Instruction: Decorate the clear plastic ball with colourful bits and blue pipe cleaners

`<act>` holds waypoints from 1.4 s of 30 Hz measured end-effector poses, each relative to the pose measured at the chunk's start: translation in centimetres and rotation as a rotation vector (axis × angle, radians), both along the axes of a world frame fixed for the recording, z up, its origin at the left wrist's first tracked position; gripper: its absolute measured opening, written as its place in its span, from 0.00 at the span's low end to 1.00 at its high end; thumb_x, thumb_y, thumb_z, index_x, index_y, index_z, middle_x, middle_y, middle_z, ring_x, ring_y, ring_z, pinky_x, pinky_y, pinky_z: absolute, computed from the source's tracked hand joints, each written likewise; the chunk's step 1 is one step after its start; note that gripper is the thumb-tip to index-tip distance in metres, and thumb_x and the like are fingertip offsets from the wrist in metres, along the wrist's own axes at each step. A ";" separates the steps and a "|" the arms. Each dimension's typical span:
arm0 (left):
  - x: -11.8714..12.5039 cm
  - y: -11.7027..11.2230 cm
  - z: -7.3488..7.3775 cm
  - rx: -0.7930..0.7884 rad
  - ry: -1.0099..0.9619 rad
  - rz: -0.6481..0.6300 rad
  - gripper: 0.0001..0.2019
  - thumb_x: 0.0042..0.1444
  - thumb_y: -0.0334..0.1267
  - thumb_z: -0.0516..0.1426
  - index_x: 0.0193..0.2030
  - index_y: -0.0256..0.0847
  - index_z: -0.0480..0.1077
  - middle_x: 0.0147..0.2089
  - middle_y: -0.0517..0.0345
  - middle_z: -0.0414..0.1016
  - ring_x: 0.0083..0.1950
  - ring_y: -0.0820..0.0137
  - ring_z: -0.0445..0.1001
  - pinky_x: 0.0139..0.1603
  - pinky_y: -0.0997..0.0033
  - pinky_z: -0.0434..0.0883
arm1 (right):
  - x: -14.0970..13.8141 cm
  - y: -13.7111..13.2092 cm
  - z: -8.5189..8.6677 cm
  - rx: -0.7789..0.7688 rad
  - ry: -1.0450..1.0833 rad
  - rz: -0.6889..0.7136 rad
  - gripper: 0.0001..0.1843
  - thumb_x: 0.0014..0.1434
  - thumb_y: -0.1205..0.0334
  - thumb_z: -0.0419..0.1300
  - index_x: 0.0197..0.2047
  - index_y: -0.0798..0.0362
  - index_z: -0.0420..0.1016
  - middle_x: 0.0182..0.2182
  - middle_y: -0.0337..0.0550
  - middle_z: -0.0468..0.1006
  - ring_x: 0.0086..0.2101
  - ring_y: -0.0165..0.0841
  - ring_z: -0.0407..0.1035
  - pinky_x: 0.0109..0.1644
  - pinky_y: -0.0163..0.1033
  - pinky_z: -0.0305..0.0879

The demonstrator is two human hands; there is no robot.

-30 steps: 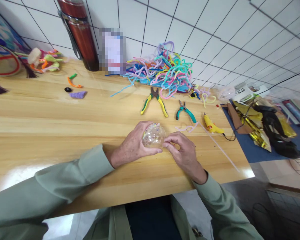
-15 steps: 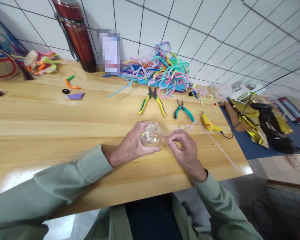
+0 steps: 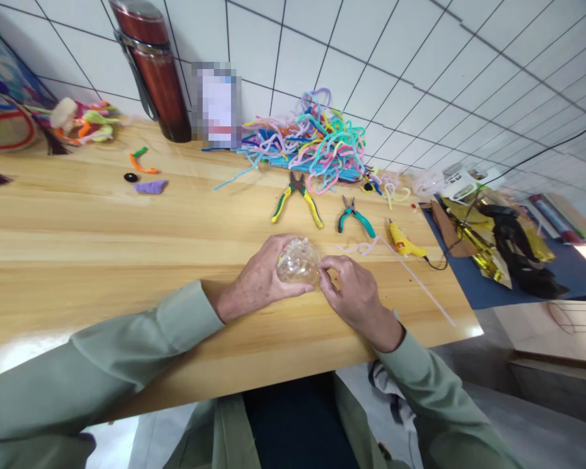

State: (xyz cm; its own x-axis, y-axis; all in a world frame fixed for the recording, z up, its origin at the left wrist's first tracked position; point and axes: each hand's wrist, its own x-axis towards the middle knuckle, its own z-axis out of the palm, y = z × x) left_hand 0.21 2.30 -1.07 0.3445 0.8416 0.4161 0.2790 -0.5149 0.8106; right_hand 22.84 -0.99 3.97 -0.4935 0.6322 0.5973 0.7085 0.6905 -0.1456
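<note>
A clear, see-through ball [image 3: 299,262] with small coloured bits on it sits in my left hand [image 3: 258,277], whose fingers and thumb curve around its left side. Close against the ball's right side, my right hand [image 3: 349,286] has thumb and forefinger pinched together. Whatever lies between those fingertips is too small to make out. Just beyond my right hand a pale pink pipe cleaner [image 3: 415,280], curled at one end, rests on the wooden table [image 3: 102,260].
Yellow-green pliers [image 3: 297,195], teal pliers [image 3: 355,218] and a yellow glue gun [image 3: 404,241] with its cord lie beyond my hands. A heap of coloured pipe cleaners [image 3: 317,146], a blurred-out upright panel [image 3: 218,107] and a red thermos [image 3: 151,71] stand along the tiled wall.
My right hand has moved slightly left, so its pinched fingertips are now at the ball's side. My left hand still holds the ball. The view has shifted a little.
</note>
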 end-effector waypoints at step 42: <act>0.0 -0.2 0.0 0.080 0.023 0.003 0.44 0.49 0.50 0.77 0.68 0.45 0.63 0.63 0.46 0.76 0.64 0.50 0.79 0.65 0.48 0.80 | -0.1 -0.9 0.3 -0.240 0.260 -0.052 0.08 0.68 0.70 0.63 0.42 0.47 0.73 0.33 0.37 0.79 0.31 0.31 0.75 0.37 0.37 0.72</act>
